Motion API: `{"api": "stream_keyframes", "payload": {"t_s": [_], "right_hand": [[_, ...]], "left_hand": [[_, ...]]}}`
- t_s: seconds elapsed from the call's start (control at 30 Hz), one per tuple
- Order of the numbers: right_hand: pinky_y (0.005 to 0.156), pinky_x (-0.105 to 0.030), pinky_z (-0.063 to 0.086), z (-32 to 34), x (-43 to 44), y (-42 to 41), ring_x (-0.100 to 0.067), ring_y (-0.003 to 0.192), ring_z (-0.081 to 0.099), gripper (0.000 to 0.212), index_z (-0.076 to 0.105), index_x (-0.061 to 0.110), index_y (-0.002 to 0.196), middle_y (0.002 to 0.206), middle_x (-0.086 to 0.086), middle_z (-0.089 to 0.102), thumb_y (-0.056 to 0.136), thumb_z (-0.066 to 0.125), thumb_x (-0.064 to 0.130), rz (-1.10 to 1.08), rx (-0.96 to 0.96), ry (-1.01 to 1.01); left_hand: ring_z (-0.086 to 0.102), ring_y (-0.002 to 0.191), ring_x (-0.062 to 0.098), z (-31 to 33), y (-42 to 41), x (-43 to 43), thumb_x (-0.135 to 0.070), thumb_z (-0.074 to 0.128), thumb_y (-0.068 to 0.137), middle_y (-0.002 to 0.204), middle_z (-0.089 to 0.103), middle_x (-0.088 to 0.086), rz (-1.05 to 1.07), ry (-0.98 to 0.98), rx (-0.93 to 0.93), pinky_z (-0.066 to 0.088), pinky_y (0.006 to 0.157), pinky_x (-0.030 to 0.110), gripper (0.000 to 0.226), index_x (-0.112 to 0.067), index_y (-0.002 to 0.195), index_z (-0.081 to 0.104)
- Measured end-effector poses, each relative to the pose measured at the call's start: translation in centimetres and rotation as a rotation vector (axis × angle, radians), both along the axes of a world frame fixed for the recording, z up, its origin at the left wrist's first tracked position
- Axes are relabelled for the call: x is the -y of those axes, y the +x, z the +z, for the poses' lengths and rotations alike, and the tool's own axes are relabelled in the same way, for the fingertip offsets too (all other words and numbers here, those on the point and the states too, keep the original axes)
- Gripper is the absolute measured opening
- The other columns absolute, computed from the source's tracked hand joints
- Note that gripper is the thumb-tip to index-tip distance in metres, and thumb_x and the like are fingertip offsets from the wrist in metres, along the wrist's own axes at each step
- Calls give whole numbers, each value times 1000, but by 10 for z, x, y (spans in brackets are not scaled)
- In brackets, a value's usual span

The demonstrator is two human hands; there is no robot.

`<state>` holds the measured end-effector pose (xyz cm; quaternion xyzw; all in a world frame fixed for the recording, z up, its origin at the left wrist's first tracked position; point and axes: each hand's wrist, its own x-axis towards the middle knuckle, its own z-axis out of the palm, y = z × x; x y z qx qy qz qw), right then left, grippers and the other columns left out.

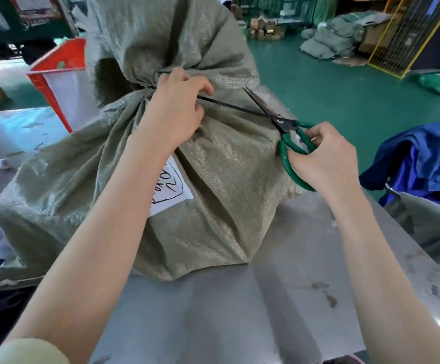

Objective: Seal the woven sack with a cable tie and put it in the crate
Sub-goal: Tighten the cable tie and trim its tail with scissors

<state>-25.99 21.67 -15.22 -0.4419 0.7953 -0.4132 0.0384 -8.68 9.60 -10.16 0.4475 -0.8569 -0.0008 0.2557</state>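
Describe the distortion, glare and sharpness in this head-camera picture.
Head view: wide-angle bending curves the forearms and table edge; soft glare sheens the woven sack and metal tabletop; both hands and the scissors are fairly sharp, the background sacks softer.

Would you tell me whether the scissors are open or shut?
Open: the scissors in the right hand have blades spread around the cable tie.

Woven sack (213,179) on tabletop (239,311), paper label (172,186) on its near face. Left hand (174,111) at tied neck; cable tie (234,107) tail runs right into scissors (287,130), right hand (324,156). Crate (58,80) behind-left.
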Motion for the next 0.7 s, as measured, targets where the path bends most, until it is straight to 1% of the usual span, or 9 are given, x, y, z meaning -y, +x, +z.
{"api": "stream_keyframes", "payload": {"t_s": [0.03, 0.1, 0.23, 0.4, 0.47, 0.53, 0.57, 0.63, 0.7], "right_hand": [[67, -29, 41, 2, 1, 0, -20, 77, 50, 24, 48, 20, 88, 83, 2, 56, 77, 62, 36, 12, -7, 0], [68, -30, 43, 7, 5, -1, -20, 76, 52, 25, 50, 19, 89, 84, 2, 58, 77, 63, 37, 44, -27, 6], [72, -32, 45, 17, 14, -8, -24, 81, 54, 24, 51, 21, 88, 82, 0, 59, 76, 61, 39, 94, -132, 42], [79, -39, 51, 35, 29, -11, -27, 84, 56, 21, 50, 26, 82, 74, 5, 57, 73, 63, 40, 157, -230, 59], [77, -39, 51, 44, 35, -11, -26, 81, 57, 20, 51, 26, 82, 70, 7, 56, 73, 64, 39, 193, -263, 55], [75, -37, 51, 53, 44, -9, -25, 80, 56, 21, 51, 26, 84, 74, 4, 59, 74, 64, 39, 233, -303, 61], [75, -37, 51, 57, 49, -6, -25, 81, 56, 22, 51, 26, 85, 77, 4, 59, 75, 64, 39, 254, -321, 66], [75, -38, 50, 63, 60, 0, -25, 84, 54, 21, 50, 27, 86, 82, 5, 57, 75, 64, 39, 299, -355, 74], [73, -37, 49, 67, 72, 8, -25, 84, 53, 22, 51, 27, 88, 84, 4, 57, 75, 64, 41, 345, -388, 80]], "left_hand": [[38, 123, 35, 3, 2, 7, -13, 48, 89, 128, 47, 17, 5, 35, 81, 29, 106, 38, 35, -21, 122, 57], [40, 122, 35, 11, 6, 17, -16, 47, 91, 126, 49, 19, -29, 71, 170, 30, 105, 38, 33, -19, 122, 58], [53, 102, 26, 26, 18, 25, -20, 55, 86, 102, 55, 10, -48, 90, 192, 40, 90, 32, 25, -16, 108, 66], [58, 101, 26, 37, 29, 42, -27, 61, 84, 104, 65, 12, 21, 7, -7, 42, 90, 31, 24, -13, 102, 68], [58, 87, 19, 37, 32, 51, -28, 60, 85, 87, 66, 2, 38, 19, -102, 41, 79, 26, 20, -13, 94, 69], [54, 73, 8, 36, 35, 57, -27, 58, 87, 74, 59, -7, 50, 61, -174, 38, 70, 19, 15, -14, 87, 67], [55, 74, 9, 35, 35, 59, -26, 57, 88, 76, 61, -6, 40, 88, -214, 41, 72, 20, 15, -15, 88, 67], [63, 81, 16, 35, 37, 62, -23, 54, 89, 86, 65, 1, 4, 161, -310, 50, 87, 28, 14, -17, 92, 67], [68, 83, 22, 37, 39, 61, -22, 50, 92, 91, 65, 2, -19, 212, -352, 54, 89, 36, 14, -21, 93, 64]]}}
